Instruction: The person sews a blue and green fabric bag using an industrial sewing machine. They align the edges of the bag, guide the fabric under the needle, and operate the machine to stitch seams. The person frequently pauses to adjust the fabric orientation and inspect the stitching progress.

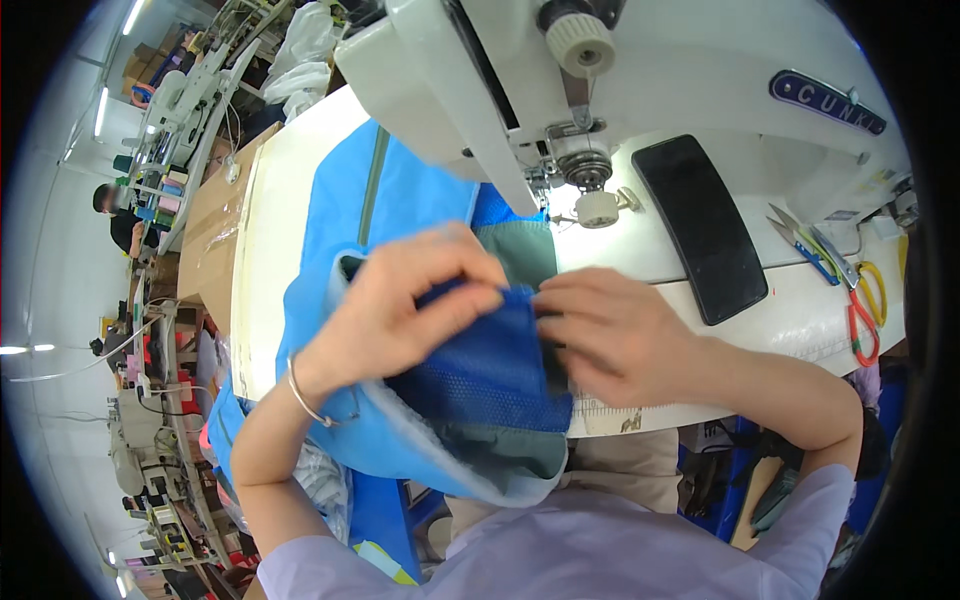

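A light blue fabric piece point(345, 425), sewn like an open bag with a grey-green lining, hangs over the table's front edge toward my lap. Inside its opening lies a dark blue mesh panel point(480, 375). My left hand point(415, 300) pinches the panel's upper edge between thumb and fingers. Just right of it, the bent fingers of my right hand point(625, 335) close on the panel's right edge. Behind my hands, more of the fabric runs under the sewing machine's needle area point(590, 185); whether the presser foot is down I cannot tell.
A black phone point(700, 230) lies right of the needle on the white table point(625, 415). Farther right are metal snips point(805, 245) and red-and-yellow-handled scissors point(855, 300). A cardboard box point(215, 250) stands at the left edge. Another person point(125, 220) is far left among machines.
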{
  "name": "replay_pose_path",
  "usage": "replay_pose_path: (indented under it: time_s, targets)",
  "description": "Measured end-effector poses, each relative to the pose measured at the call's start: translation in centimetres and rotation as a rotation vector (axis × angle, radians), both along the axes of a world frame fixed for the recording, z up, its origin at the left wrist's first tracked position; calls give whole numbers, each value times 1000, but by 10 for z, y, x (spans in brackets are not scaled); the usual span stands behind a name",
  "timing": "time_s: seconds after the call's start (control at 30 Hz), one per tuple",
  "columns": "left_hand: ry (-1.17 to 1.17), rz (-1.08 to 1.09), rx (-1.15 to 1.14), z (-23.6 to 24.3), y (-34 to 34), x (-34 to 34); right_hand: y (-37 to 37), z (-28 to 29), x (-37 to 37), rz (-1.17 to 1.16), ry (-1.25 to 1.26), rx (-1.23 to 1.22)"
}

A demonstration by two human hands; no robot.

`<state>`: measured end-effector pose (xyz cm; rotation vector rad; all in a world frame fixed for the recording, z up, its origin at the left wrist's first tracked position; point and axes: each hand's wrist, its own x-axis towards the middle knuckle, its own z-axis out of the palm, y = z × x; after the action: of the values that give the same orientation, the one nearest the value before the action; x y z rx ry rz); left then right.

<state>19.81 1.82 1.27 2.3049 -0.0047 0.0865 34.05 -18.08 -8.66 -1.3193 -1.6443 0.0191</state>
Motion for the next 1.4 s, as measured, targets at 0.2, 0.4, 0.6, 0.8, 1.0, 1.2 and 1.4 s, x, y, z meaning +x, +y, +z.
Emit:
replay_pose_path:
  time_s: [0.2, 0.4, 0.6, 0.8, 1.0, 1.2, 1.4]
  targets:
    - [-103, 83, 186, -35, 29, 43, -7, -7, -20, 19, -475, 3]
    - [-18, 144, 223, -66, 35, 52, -10, -9, -20, 69, -435, -55]
    - [29, 178, -36, -78, 42, 55, -9, -10, -19, 53, -420, -42]
    - [84, 334, -227, -73, 35, 58, -8, -10, -20, 53, -434, -30]
    - [-103, 341, 45, -73, 21, 56, -11, 3, -11, 244, -256, -124]
    - [-307, 217, 356, -79, 22, 54, -11, -3, -19, 230, -296, -63]
    - [-341, -29, 630, -68, 28, 45, -10, -7, -20, 157, -335, -42]
